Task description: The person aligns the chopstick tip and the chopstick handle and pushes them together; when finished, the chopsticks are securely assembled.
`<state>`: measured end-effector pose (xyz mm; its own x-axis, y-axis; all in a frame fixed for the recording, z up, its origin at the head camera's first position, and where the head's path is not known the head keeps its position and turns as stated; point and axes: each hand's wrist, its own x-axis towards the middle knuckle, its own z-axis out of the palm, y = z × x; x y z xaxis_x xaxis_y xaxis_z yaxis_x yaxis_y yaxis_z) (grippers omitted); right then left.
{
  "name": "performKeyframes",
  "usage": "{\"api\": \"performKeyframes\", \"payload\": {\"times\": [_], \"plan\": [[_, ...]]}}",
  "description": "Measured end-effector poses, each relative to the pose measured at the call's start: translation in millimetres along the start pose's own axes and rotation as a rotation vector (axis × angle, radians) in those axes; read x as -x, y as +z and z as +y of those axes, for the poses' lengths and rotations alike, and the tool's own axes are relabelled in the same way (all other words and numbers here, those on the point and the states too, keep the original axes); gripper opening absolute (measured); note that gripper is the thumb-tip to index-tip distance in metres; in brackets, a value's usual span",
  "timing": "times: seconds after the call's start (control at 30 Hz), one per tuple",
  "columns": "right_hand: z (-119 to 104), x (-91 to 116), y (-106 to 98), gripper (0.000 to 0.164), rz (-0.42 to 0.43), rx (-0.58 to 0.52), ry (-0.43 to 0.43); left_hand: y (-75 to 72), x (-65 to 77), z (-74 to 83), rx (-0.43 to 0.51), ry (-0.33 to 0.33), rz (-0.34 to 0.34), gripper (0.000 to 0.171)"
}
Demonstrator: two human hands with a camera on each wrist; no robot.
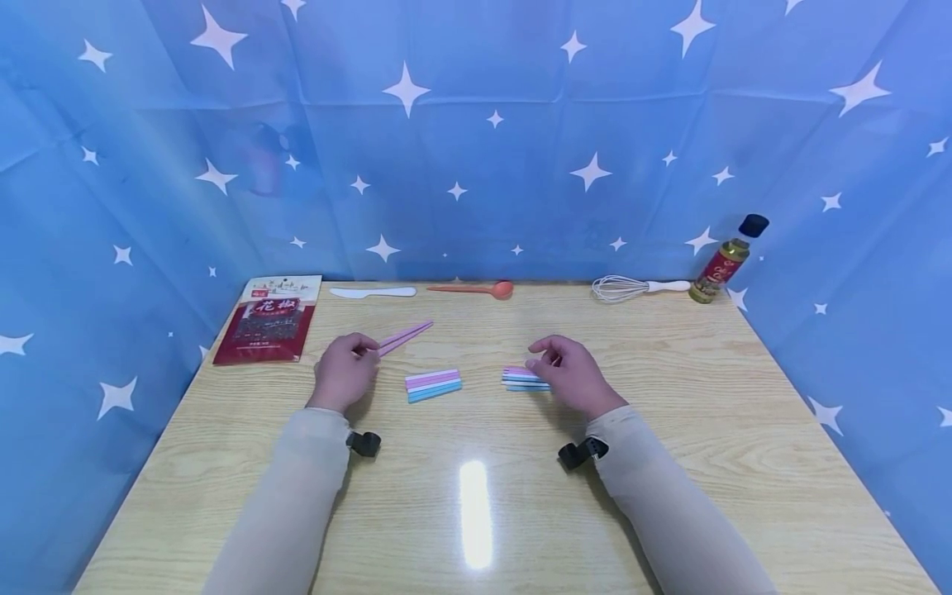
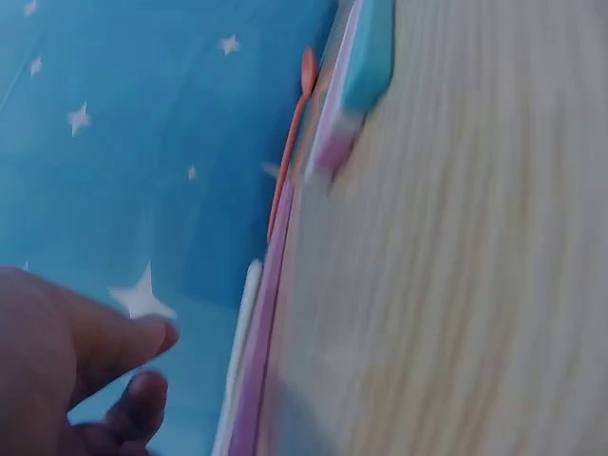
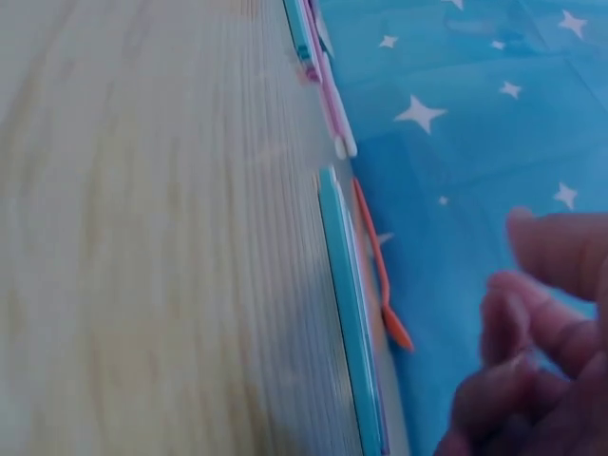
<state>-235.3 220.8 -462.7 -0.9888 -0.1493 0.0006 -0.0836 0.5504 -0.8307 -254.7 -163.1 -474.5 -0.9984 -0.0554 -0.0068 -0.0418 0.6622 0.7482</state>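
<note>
My left hand (image 1: 345, 373) hovers at the near end of a pair of pink chopsticks (image 1: 405, 337). In the left wrist view, its thumb and fingers (image 2: 100, 342) are loosely bent, apart from the chopsticks. Right of that hand lies a row of pink, white and blue sticks (image 1: 434, 386) side by side. A second row of similar pastel sticks (image 1: 524, 379) lies partly hidden behind my right hand (image 1: 568, 373). The right wrist view shows that hand's fingers (image 3: 546, 318) loosely curled with nothing between them, beside the blue edge of the row.
Along the table's back edge lie a white knife (image 1: 372, 292), an orange spoon (image 1: 476, 289) and a whisk (image 1: 632, 287). An oil bottle (image 1: 721, 266) stands at the back right. A red spice packet (image 1: 271, 322) lies at the left. Behind hangs a blue starry curtain (image 1: 476, 149).
</note>
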Motion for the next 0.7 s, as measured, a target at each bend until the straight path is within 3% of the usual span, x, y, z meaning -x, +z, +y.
{"api": "performKeyframes", "payload": {"times": [0.2, 0.3, 0.7], "plan": [[6, -2, -7, 0.034, -0.06, 0.16, 0.131, 17.4, 11.4, 20.4, -0.077, 0.094, -0.147, 0.021], [7, -2, -9, 0.035, -0.071, 0.206, 0.152, 24.9, 15.2, 25.7, -0.103, 0.115, -0.192, 0.023], [11, -3, -9, 0.021, -0.094, 0.25, 0.171, 33.2, 16.3, 25.9, -0.112, 0.106, -0.225, 0.022]]}}
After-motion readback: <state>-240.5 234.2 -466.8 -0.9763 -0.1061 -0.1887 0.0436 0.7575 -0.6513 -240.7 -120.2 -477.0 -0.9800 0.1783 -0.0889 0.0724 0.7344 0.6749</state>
